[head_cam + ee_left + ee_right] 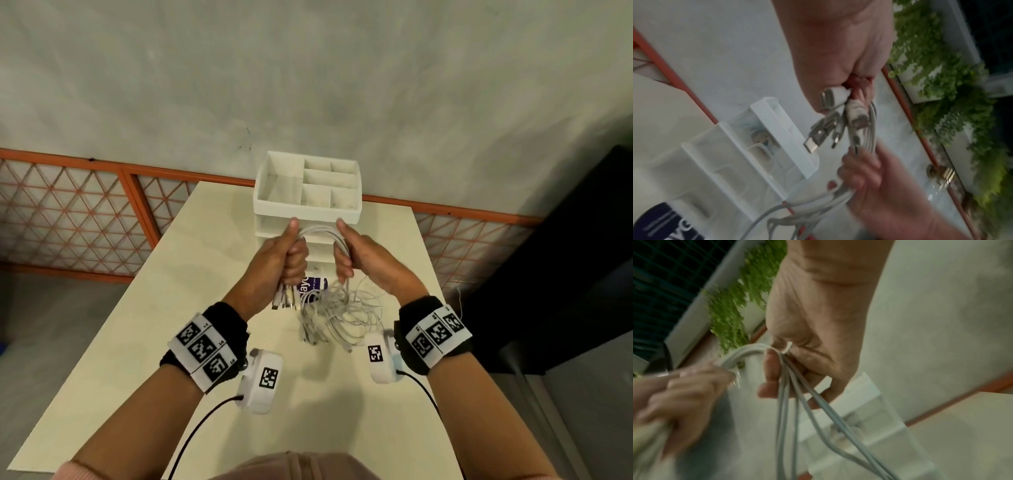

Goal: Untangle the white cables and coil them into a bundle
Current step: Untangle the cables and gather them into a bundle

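- Left hand (pixel 279 262): fist curled round the gathered ends of the thin white plastic-sheathed cables (pixel 337 308), thumb up; the metal-tipped white plugs (pixel 284 301) hang out of the bottom of the fist, pointing down toward the table.
- Span between the hands: several strands run side by side in a shallow arch from fist to fist, long axis left–right, held above the pale cream rectangular table (pixel 144 342) and in front of the white plastic drawer organiser with a compartmented top tray (pixel 274 202).
- Right hand (pixel 359 255): fingers curled round the same strands, thumb up; below it the strands drop into a loose tangle of loops lying on the table, near a purple-labelled cylindrical can (pixel 313 286).
- Step in hand (judged): strands aligned from the plug end; coiling not yet begun.
- Next move (judged): the right hand slides along to feed slack and lay a first loop into the left, clearing snags in the tangle.
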`<state>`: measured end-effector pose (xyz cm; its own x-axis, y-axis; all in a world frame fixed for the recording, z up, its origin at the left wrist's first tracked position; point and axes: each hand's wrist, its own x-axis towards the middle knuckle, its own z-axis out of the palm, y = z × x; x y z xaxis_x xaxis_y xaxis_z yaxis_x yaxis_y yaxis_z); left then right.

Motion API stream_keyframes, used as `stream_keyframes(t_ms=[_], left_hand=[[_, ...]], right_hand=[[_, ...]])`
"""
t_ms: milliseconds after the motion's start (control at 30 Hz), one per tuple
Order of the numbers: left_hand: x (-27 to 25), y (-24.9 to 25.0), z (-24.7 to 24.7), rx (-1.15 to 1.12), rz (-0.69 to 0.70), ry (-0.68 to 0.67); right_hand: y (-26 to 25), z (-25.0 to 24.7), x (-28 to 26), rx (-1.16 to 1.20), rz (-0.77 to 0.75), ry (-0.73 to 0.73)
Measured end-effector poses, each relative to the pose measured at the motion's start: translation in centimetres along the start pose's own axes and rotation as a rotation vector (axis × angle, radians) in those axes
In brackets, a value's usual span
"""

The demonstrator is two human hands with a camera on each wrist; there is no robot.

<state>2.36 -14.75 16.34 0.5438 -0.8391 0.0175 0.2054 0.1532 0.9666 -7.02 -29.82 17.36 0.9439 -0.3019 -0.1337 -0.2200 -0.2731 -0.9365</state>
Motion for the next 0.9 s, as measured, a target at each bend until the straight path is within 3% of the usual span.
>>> stream_keyframes(t_ms=[67,200,300,433,800,900], left_hand=[[0.4,0.4,-0.3,0.037,0.024,0.019],[0.3,-1.5,0.4,0.227,0.030,-0.005],[0.6,-2.9,1.2,0.295,0.072,0.005],[0.8,-3.1,1.8,0.363,0.146,-0.005],[1.0,-3.9,1.5,0.305,0.054,-0.038],[1.0,-3.4,1.6,0.206,0.087,-0.033]], right_hand=[[1.3,0.8,0.2,0.045,-0.008,0.037],[1.6,3.0,1.0,0.269,-0.004,0.324],[0.6,3.9,1.6,0.321,0.016,0.391],[0.4,4.0,2.2,0.337,0.127,0.390],[-0.1,3.3,1.8,0.505,0.209,0.256],[0.9,3.3,2.3,0.342,0.247,0.207]])
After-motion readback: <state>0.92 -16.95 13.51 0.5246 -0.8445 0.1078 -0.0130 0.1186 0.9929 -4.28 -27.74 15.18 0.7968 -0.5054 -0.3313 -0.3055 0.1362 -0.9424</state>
